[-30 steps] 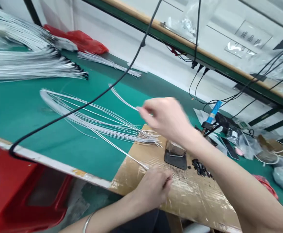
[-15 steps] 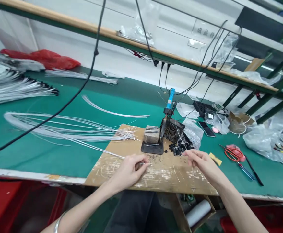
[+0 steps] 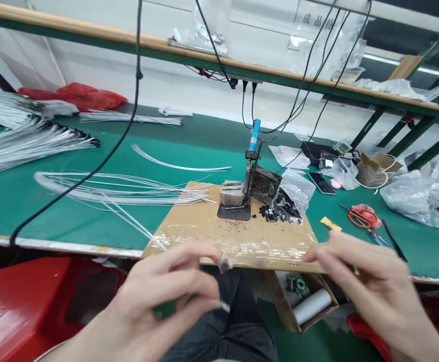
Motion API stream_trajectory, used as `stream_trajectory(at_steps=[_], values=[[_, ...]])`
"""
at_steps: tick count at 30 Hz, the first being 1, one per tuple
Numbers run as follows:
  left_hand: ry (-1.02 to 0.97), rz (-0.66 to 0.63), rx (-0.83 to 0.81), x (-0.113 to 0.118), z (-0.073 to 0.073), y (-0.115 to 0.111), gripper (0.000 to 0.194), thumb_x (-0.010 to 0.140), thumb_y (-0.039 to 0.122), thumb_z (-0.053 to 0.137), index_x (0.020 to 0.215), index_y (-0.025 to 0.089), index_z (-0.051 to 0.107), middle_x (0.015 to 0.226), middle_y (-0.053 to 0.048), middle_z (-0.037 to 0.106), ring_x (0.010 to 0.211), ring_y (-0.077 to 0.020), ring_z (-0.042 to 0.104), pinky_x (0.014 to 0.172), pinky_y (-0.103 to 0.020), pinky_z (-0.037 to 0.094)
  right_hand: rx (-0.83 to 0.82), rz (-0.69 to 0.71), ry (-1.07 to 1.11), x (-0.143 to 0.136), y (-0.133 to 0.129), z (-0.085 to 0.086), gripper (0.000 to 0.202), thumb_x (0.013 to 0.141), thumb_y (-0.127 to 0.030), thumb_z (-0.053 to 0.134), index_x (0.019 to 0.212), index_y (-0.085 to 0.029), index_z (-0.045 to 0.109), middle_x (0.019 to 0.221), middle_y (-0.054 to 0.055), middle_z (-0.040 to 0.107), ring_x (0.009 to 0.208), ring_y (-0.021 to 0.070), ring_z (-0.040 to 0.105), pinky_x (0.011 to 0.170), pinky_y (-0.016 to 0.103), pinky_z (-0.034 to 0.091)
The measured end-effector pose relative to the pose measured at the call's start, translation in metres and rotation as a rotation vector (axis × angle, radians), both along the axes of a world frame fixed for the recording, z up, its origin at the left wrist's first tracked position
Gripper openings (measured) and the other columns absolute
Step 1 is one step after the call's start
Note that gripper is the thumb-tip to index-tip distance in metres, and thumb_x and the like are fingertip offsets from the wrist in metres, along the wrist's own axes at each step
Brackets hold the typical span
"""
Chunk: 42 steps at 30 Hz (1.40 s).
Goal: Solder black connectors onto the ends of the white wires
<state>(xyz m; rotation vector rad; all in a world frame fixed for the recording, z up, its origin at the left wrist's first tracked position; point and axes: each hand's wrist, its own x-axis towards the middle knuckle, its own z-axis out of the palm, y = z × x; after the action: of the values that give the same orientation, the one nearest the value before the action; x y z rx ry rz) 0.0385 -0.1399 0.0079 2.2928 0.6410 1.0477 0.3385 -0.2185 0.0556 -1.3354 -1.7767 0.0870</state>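
Note:
My left hand is raised over the board's front edge, its index finger and thumb apart. A small grey thing is at the index fingertip, too blurred to name. Thin white wires run up to this hand and pass out of sight behind it. My right hand, smeared by motion, is at the right with thumb and index finger close together; what they hold is too small to name. Between and beyond the hands lies the brown board, with a blue-handled soldering iron upright in its stand.
A looped wire bundle lies left. Behind the board are a small fan and black parts. Red scissors, a phone and plastic bags are at the right. A black cable hangs at the left.
Both hands have come closer to the camera and lower in view. My left hand's index finger and thumb have parted. The view has shifted, and the wires near my left hand lie at a steeper slant.

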Motion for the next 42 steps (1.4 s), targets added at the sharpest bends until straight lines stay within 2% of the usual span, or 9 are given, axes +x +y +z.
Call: stream_trajectory(at_steps=[4, 8, 17, 22, 24, 26, 28, 32, 42], values=[[0.052, -0.028, -0.035, 0.006, 0.009, -0.020, 0.018, 0.091, 0.013, 0.068, 0.085, 0.028, 0.077, 0.107, -0.002, 0.073, 0.061, -0.0106, 0.059, 0.067, -0.025, 0.051, -0.198, 0.330, -0.115, -0.022, -0.002, -0.010, 0.024, 0.103, -0.026, 0.058, 0.089, -0.024, 0.077, 0.061, 0.000, 0.062, 0.061, 0.0158, 0.053, 0.057, 0.029, 0.041], [0.147, -0.124, -0.284, 0.024, 0.004, -0.009, 0.022, 0.096, 0.028, 0.064, 0.078, 0.020, 0.074, 0.084, -0.004, 0.073, 0.061, -0.0125, 0.056, 0.054, -0.023, 0.042, -0.182, 0.336, -0.078, -0.017, -0.005, -0.016, 0.024, 0.102, -0.024, 0.059, 0.081, -0.022, 0.070, 0.062, -0.001, 0.057, 0.063, 0.0143, 0.049, 0.056, 0.028, 0.035], [0.190, -0.056, -0.497, 0.025, -0.018, 0.029, 0.033, 0.097, 0.041, 0.061, 0.079, 0.015, 0.068, 0.070, 0.000, 0.059, 0.058, -0.0110, 0.038, 0.053, -0.025, 0.028, -0.041, -0.204, 0.160, 0.080, -0.019, -0.068, 0.039, 0.095, -0.031, 0.067, 0.060, -0.023, 0.051, 0.060, -0.003, 0.045, 0.061, 0.0172, 0.042, 0.059, 0.033, 0.033], [0.301, -0.066, -0.559, 0.036, -0.018, 0.042, 0.035, 0.096, 0.043, 0.058, 0.080, 0.014, 0.070, 0.066, 0.001, 0.054, 0.057, -0.0113, 0.035, 0.053, -0.025, 0.027, 0.077, -0.565, 0.144, 0.050, -0.046, -0.107, 0.017, 0.087, -0.035, 0.078, 0.102, -0.025, 0.075, 0.104, 0.008, 0.071, 0.097, 0.0273, 0.064, 0.091, 0.043, 0.048], [0.323, -0.097, -0.563, 0.041, -0.019, 0.044, 0.034, 0.096, 0.042, 0.058, 0.079, 0.015, 0.069, 0.065, 0.002, 0.053, 0.056, -0.0109, 0.035, 0.052, -0.024, 0.027, -0.175, -0.158, 0.472, 0.007, -0.044, -0.129, 0.017, 0.097, -0.036, 0.067, 0.089, -0.025, 0.077, 0.088, 0.007, 0.071, 0.077, 0.0209, 0.065, 0.068, 0.032, 0.052], [0.348, -0.153, -0.561, 0.046, -0.019, 0.044, 0.031, 0.096, 0.038, 0.059, 0.078, 0.015, 0.069, 0.065, 0.002, 0.054, 0.055, -0.0106, 0.036, 0.052, -0.024, 0.028, -0.565, 0.407, 0.993, -0.038, -0.028, -0.151, 0.046, 0.102, -0.060, 0.048, 0.118, -0.027, 0.076, 0.083, 0.006, 0.071, 0.048, 0.0130, 0.054, 0.042, 0.025, 0.042], [0.385, -0.212, -0.569, 0.050, -0.019, 0.044, 0.026, 0.096, 0.034, 0.060, 0.079, 0.016, 0.071, 0.065, 0.003, 0.053, 0.056, -0.0105, 0.037, 0.051, -0.023, 0.028, -0.664, 0.630, 1.458, -0.071, 0.000, -0.164, 0.065, 0.093, -0.079, 0.048, 0.135, -0.034, 0.066, 0.078, -0.001, 0.063, 0.036, 0.0061, 0.030, 0.029, 0.019, 0.029], [0.446, -0.227, -0.648, 0.053, -0.021, 0.054, 0.023, 0.096, 0.032, 0.060, 0.083, 0.016, 0.072, 0.065, 0.003, 0.055, 0.055, -0.0102, 0.036, 0.051, -0.022, 0.028, -0.397, 0.452, 1.424, -0.072, 0.050, -0.159, 0.057, 0.109, -0.057, 0.027, 0.111, -0.036, 0.080, 0.045, -0.007, 0.035, 0.033, 0.0094, 0.018, 0.030, 0.017, 0.022], [0.283, -0.270, -0.887, 0.066, -0.029, 0.097, 0.025, 0.094, 0.035, 0.066, 0.081, 0.014, 0.072, 0.066, -0.001, 0.062, 0.054, -0.0104, 0.044, 0.050, -0.021, 0.034, -0.260, 0.307, 1.024, -0.017, 0.083, -0.117, 0.060, 0.106, -0.059, 0.038, 0.089, -0.030, 0.088, 0.039, 0.002, 0.053, 0.044, 0.0179, 0.043, 0.047, 0.031, 0.036]])
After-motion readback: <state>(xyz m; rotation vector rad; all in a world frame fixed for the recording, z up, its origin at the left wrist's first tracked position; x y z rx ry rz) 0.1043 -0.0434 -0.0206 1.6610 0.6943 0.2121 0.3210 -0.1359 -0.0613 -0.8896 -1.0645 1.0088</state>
